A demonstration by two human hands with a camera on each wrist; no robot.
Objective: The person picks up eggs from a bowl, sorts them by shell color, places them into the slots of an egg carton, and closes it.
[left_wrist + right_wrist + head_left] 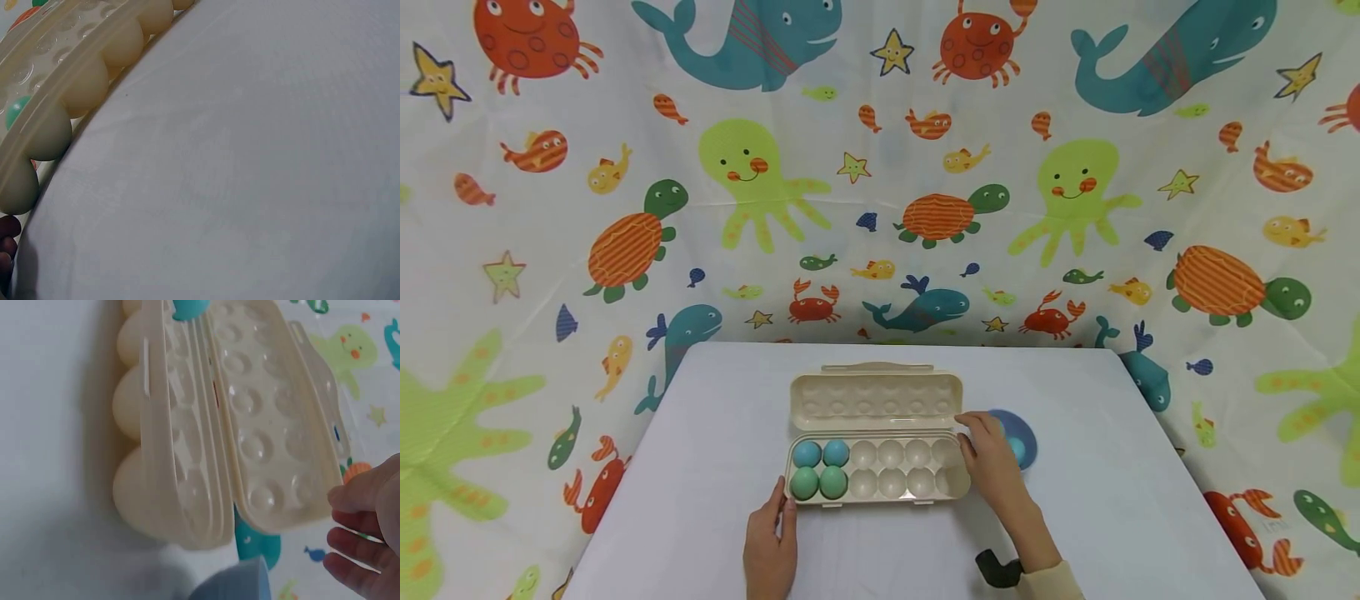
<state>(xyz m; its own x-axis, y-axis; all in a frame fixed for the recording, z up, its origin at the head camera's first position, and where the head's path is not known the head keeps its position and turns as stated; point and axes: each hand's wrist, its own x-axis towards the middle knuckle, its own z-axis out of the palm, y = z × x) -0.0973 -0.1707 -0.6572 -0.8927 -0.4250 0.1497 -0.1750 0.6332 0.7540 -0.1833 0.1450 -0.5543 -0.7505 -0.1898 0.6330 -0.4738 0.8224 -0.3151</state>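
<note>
A cream plastic egg carton (877,502) lies with its lid (876,402) folded back. At its left end sit two blue toy eggs (822,453) behind two green toy eggs (818,482); several cups to the right hold nothing. My left hand (771,546) holds the carton's front left corner between thumb and fingers. In the left wrist view its fingertips (7,234) show right at the carton's end. My right hand (996,458) is by the carton's right end with fingers extended, fingertips (340,499) at the lid's corner.
A blue bowl (1028,427) stands right of the carton, partly behind my right hand, with a light blue egg (1017,450) in it. The carton lies on a white table (730,400). Behind hangs a cloth (865,250) printed with sea animals.
</note>
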